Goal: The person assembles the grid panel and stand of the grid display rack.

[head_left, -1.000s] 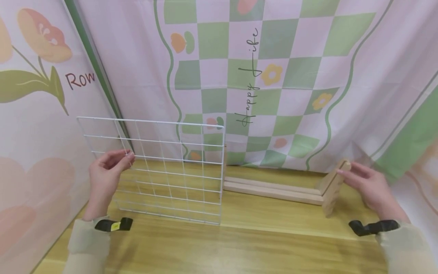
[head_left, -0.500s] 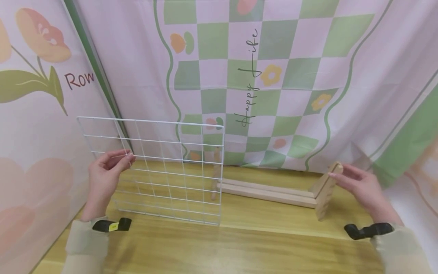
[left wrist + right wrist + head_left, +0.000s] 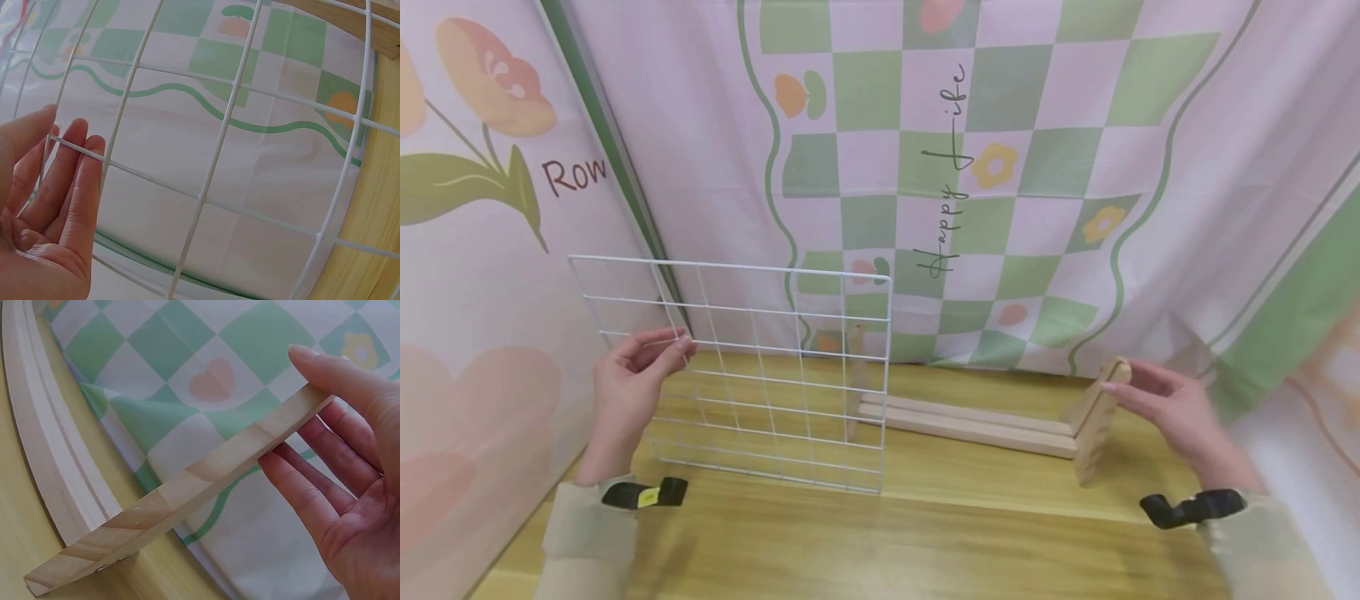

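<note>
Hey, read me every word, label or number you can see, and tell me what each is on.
"Happy Life": sideways, on the checked back cloth.
"Row": on the large-flowered cloth at left.
Yellow label on the left black wristband: too small to read.
Wire grid, wooden stand: no readable text.

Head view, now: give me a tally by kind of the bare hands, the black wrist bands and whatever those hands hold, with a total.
White wire grid panel: 1
Pale wooden stand with a long grooved bar: 1
Bare left hand and right hand: 2
Black wrist bands: 2
Total: 6
</note>
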The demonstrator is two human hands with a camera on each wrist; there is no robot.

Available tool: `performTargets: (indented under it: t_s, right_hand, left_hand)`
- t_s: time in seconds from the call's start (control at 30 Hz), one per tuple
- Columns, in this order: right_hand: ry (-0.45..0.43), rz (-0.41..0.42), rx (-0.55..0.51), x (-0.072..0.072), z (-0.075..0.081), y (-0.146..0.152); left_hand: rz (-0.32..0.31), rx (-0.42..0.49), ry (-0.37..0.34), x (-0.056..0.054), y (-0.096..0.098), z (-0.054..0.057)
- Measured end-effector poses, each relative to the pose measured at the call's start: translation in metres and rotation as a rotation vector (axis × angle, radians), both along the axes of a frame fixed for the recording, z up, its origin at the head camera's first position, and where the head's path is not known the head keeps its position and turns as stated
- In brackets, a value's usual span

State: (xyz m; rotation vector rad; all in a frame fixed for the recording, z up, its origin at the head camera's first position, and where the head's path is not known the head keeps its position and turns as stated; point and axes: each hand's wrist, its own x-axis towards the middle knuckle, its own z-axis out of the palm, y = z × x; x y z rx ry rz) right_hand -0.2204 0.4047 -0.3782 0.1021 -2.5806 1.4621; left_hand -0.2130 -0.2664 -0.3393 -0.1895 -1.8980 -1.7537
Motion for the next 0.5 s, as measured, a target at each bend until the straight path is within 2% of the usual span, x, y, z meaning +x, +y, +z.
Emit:
performTargets:
  t_s: [0.23,0.5]
  right_hand:
    - [-0.010,0.006,-0.007,-0.001,0.000,-0.013]
    - [-0.028,0.000,0.039,-0.002,0.000,-0.028]
  left_hand:
    - [0.000,-0.013,0.001,0.000,0.000,0.000]
    - [0.005,0.007,0.010,0.002,0.002,0.001]
